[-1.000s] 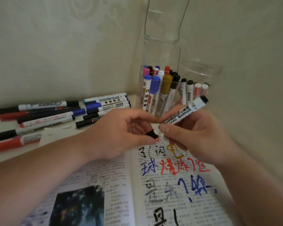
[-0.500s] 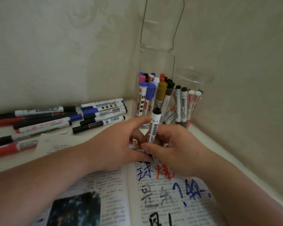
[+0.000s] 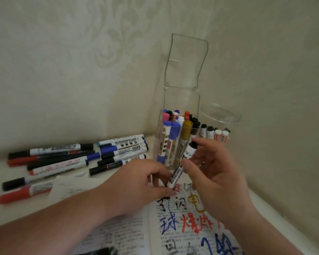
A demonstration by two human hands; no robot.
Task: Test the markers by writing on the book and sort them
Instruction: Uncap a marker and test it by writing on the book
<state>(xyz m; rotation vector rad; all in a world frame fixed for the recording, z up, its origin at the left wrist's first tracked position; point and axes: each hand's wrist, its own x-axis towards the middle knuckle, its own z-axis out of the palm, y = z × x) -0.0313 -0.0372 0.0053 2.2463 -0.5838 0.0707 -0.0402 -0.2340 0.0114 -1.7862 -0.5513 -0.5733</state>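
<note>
Pale wall [image 3: 63, 70] corner, white table [image 3: 26, 214], open book [image 3: 129, 234] w/ colour scribbles, R hand [image 3: 215, 173] pinches whiteboard marker [image 3: 179, 172] tilted over page, L hand [image 3: 140, 183] curled at its lower end, grip unclear

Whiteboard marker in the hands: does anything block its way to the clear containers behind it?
Nothing visible does. The whiteboard marker, held by the right hand, the left hand pinching its lower end, sits right in front of the tall clear container and the round jar.

Pale damask wallpaper [image 3: 99, 43], corner, white tabletop [image 3: 276, 214]
</note>
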